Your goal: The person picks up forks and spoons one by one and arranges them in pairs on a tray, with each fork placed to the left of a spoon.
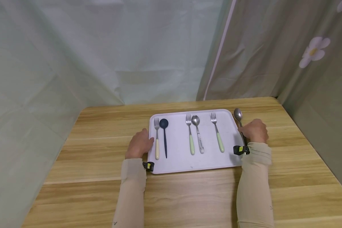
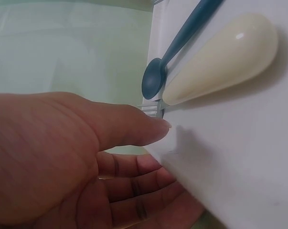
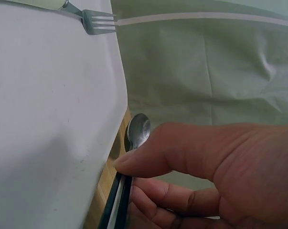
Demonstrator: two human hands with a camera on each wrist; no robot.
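At the left side of a white tray (image 1: pixel 178 139), my left hand (image 1: pixel 139 144) grips the edge, thumb (image 2: pixel 148 131) over the rim and fingers lower down. Beside that thumb on the tray lie a cream-handled fork (image 1: pixel 157 148) and a dark blue spoon (image 1: pixel 164 124). My right hand (image 1: pixel 254 130) pinches a metal spoon (image 1: pixel 237 114) by its dark handle (image 3: pixel 116 200), just outside the tray's right edge. The spoon's bowl (image 3: pixel 140 129) points away from me. Part of the handle is hidden by the hand and wrist in the head view.
Mid-tray lie a green-handled fork (image 1: pixel 192 144) and a metal spoon with a printed handle (image 1: pixel 200 139). Another green-handled fork (image 1: pixel 220 142) lies further right. The wooden table (image 1: pixel 188 196) backs onto a hanging curtain (image 1: pixel 159 57).
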